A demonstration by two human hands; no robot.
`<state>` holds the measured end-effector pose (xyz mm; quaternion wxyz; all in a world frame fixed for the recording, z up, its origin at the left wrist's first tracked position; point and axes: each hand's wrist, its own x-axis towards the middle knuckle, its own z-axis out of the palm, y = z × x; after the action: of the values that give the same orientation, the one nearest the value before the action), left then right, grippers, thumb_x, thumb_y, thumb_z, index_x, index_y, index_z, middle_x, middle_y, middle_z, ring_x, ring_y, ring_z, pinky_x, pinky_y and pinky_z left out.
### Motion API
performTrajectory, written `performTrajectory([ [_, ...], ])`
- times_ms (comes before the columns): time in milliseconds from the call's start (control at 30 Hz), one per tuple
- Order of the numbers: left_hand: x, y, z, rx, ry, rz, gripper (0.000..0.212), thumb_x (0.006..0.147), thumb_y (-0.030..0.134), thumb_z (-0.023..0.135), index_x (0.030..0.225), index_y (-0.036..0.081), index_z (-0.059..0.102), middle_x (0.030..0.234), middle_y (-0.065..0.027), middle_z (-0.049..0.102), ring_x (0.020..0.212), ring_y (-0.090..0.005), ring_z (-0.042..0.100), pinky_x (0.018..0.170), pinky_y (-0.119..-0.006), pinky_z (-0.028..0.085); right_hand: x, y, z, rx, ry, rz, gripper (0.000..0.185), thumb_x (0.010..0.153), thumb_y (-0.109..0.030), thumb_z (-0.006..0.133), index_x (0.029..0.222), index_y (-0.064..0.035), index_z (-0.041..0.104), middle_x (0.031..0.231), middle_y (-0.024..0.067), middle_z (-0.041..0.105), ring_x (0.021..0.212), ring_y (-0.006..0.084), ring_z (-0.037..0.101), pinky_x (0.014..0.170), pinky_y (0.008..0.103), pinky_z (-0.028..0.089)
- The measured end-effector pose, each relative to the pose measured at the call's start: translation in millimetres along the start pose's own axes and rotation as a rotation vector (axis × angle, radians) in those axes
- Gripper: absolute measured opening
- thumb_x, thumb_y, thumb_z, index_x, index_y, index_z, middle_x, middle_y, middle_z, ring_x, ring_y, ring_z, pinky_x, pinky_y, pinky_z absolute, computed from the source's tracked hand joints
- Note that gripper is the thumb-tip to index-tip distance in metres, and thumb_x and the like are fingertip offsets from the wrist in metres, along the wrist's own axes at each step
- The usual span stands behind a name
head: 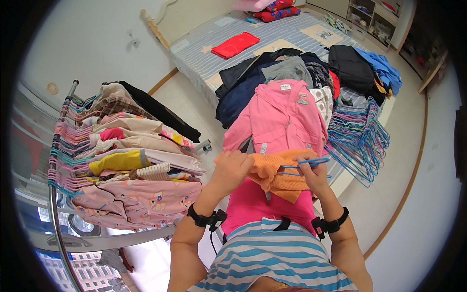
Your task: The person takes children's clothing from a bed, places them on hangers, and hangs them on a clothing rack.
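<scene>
My left hand (233, 169) grips an orange ribbed knit garment (268, 166) by its left side, in front of my thighs. In my right hand (312, 171) is a blue clothes hanger (317, 161), part of which runs into the orange cloth; the rest of it is hidden. The garment hangs bunched between both hands. Just beyond it, a pink jacket (282, 113) with flap pockets lies spread on the near edge of the bed, over other clothes. To the right of the jacket lies a heap of blue and purple hangers (359, 142).
A metal clothes rail (54, 211) at the left is packed with hung garments, pink fox-print pyjamas (146, 200) nearest. On the bed (204, 42) lie a dark clothes pile (237, 87), a folded red cloth (235, 45) and a black backpack (350, 67). Open shelves (375, 22) stand beyond.
</scene>
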<state>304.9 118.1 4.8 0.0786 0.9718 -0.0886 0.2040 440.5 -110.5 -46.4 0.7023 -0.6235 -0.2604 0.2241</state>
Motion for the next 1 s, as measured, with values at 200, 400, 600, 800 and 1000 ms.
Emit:
performTrajectory([
  [200,10.4,28.6,24.5,-0.159,0.031,-0.056,0.011,0.076,0.010,0.061,0.086,0.008,0.056,0.077,-0.0079,0.057,0.072,-0.0267,0.060,0.059,-0.039,0.048,22.1,3.1,33.2,-0.324,-0.081,-0.454,0.023,0.091,-0.017,0.057,0.106,0.0002,0.056,0.081,0.0127,0.062,0.066,0.0241,0.060,0.064,0.0329,0.049],
  [400,11.7,24.1,41.4,-0.353,0.011,-0.266,0.012,0.083,0.012,0.059,0.090,0.003,0.058,0.081,-0.0141,0.061,0.073,-0.0353,0.060,0.062,-0.041,0.049,39.6,-12.1,50.3,-0.566,-0.093,-0.546,0.037,0.083,-0.021,0.065,0.113,-0.0037,0.052,0.091,0.0149,0.061,0.083,0.0300,0.059,0.074,0.0353,0.048],
  [600,2.4,3.5,28.2,-0.707,0.182,-0.600,0.021,0.094,0.016,0.052,0.102,-0.001,0.060,0.085,-0.0136,0.064,0.078,-0.0264,0.063,0.070,-0.033,0.049,25.9,-8.5,21.8,-0.474,0.117,-0.853,0.035,0.076,-0.014,0.073,0.106,-0.0050,0.059,0.097,0.0112,0.060,0.088,0.0290,0.057,0.076,0.0354,0.045],
  [800,-3.6,2.3,39.6,-0.822,0.337,-0.478,0.024,0.097,0.018,0.051,0.107,-0.002,0.060,0.093,-0.0093,0.066,0.086,-0.0184,0.063,0.078,-0.030,0.048,12.3,-7.7,47.6,-0.546,-0.171,-0.648,0.025,0.075,-0.012,0.074,0.095,-0.0040,0.061,0.099,0.0098,0.060,0.088,0.0284,0.057,0.074,0.0351,0.046],
  [1000,-7.8,-0.8,50.3,-1.031,0.479,-0.574,0.023,0.098,0.017,0.050,0.105,-0.003,0.060,0.095,-0.0052,0.064,0.088,-0.0109,0.058,0.079,-0.027,0.047,9.0,-2.7,46.9,-0.507,-0.306,-0.715,0.022,0.079,-0.014,0.071,0.097,-0.0060,0.062,0.096,0.0100,0.060,0.085,0.0281,0.060,0.069,0.0368,0.048],
])
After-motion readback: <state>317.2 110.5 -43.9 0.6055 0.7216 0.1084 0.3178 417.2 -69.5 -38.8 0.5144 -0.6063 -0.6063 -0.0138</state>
